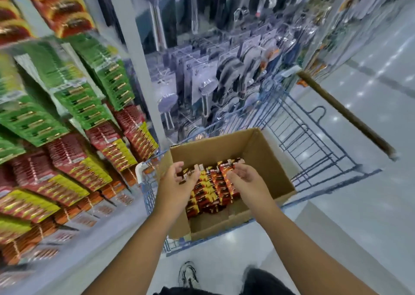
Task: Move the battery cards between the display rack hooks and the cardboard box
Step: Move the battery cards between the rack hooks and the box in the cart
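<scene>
An open cardboard box [265, 151] sits in a blue wire cart and holds rows of red, yellow and black battery cards [212, 188]. Both my hands hover over the box. My left hand [177, 182] has its fingers curled over the left end of the cards; whether it holds any is blurred. My right hand [244, 178] is cupped at the right end of the rows, fingertips touching the top of a red card. The display rack [74, 124] on the left carries hanging green, red and yellow battery cards on hooks.
The blue wire cart [314, 142] with a brown handle [345, 112] stands against the shelving. Hanging blister packs of hardware [224, 70] fill the rack behind the box. Glossy white floor [370, 204] lies to the right. My shoe [188, 274] shows below.
</scene>
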Action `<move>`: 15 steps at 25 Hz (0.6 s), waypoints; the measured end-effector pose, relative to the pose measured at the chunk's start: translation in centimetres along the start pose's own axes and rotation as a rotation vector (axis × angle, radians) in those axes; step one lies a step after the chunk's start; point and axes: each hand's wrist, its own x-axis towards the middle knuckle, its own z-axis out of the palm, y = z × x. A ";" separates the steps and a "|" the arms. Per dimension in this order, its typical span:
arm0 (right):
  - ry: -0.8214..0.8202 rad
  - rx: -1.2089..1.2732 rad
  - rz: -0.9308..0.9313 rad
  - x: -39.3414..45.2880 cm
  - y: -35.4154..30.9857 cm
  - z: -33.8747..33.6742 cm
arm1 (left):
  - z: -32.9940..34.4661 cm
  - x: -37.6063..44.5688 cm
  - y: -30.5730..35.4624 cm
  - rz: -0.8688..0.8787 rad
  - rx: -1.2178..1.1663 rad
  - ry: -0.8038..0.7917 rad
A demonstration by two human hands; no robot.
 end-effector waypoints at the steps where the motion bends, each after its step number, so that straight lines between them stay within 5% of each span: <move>1: -0.030 -0.025 0.020 1.7 0.2 0.0 | 0.9 0.7 -0.6 -0.038 0.005 0.026; 15: -0.572 -0.429 0.163 21.7 8.7 4.1 | 14.9 6.8 -7.9 -0.536 -0.059 0.450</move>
